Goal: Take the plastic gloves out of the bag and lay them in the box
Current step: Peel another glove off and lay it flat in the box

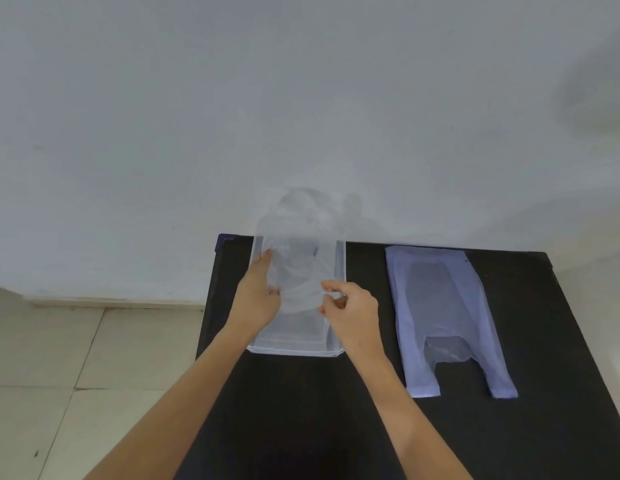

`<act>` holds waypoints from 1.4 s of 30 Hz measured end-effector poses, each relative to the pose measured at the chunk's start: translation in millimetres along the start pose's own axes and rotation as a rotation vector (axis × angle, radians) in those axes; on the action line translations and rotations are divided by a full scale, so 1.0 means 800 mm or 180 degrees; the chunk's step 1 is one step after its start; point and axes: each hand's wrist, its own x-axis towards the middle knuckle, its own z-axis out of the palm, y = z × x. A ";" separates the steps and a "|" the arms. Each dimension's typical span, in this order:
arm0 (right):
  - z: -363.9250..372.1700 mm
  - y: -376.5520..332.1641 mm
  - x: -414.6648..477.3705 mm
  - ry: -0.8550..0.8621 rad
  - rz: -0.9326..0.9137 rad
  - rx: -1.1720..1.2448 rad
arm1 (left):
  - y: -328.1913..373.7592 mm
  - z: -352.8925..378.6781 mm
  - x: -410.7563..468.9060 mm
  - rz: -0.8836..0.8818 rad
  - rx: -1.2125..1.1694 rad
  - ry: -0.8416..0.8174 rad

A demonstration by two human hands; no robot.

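Note:
A clear plastic box (340, 268) stands at the back left of a black table (336, 410). Over it I hold a thin see-through plastic glove (296, 258), blurred, its top rising above the box's far rim. My left hand (258, 292) grips the glove's left edge and my right hand (350, 311) pinches its lower right edge. More clear plastic lies flat in the box's near end (301, 332). A pale lilac carrier bag (443, 306) lies flat to the right of the box, handles toward me.
The table's back edge meets a white wall (301, 116). Left of the table is a tiled floor (59, 375). Bare black tabletop lies between the box and the bag and in front of both.

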 end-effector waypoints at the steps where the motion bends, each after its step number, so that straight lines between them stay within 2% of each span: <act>1: 0.003 0.004 -0.001 -0.0079 0.0092 -0.0077 | 0.000 0.002 -0.001 0.0003 0.0138 -0.0039; 7: 0.017 0.012 -0.001 -0.0338 0.0553 -0.0353 | -0.004 0.014 0.003 -0.0088 0.0783 -0.0172; 12: 0.029 0.014 0.005 -0.0479 0.0803 -0.0495 | -0.019 0.027 0.013 -0.0281 0.0881 -0.0329; 18: 0.035 0.013 0.008 -0.0638 0.0877 -0.0770 | -0.033 0.040 0.020 -0.0538 0.1002 -0.0520; 32: 0.046 0.024 0.010 -0.0896 0.1046 -0.1058 | -0.032 0.051 0.006 -0.0811 0.1308 -0.0470; 34: 0.048 0.025 0.011 -0.0910 0.1072 -0.1107 | -0.029 0.052 -0.003 -0.0721 0.1564 -0.0461; 38: 0.051 0.025 0.012 -0.1005 0.1107 -0.1225 | -0.033 0.055 -0.011 -0.0177 0.2204 -0.0350; 42: 0.053 0.027 0.010 -0.1048 0.1055 -0.1324 | -0.037 0.058 0.009 0.0242 0.2524 -0.0557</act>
